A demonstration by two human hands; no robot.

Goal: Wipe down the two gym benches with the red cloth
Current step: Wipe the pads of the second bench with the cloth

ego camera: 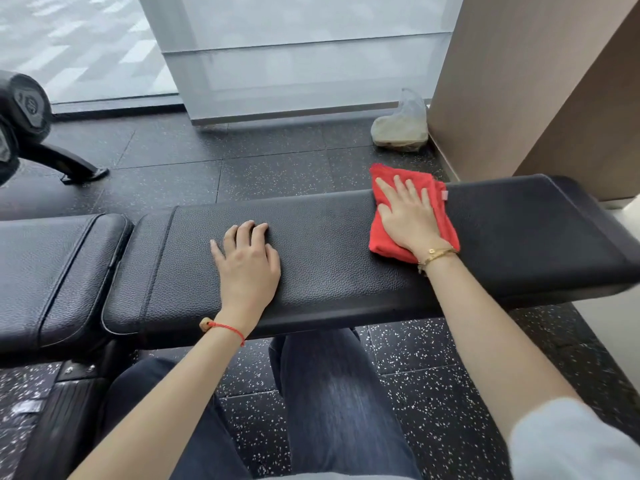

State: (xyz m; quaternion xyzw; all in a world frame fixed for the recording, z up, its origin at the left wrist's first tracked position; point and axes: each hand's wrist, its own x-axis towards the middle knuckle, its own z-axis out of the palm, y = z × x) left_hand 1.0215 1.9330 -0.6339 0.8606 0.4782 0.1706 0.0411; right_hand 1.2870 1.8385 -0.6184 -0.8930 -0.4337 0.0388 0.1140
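A long black padded bench back pad runs across the middle of the head view. The folded red cloth lies on its right part. My right hand is flat on the cloth with fingers spread, pressing it onto the pad. My left hand rests on the bare pad left of centre, fingertips curled, holding nothing. A second black pad, the seat section, adjoins at the left across a narrow gap.
Black speckled rubber floor tiles lie beyond the bench. A clear plastic bag sits on the floor by the brown wall. Dark dumbbell ends and a rack foot stand far left. My legs in jeans are under the bench.
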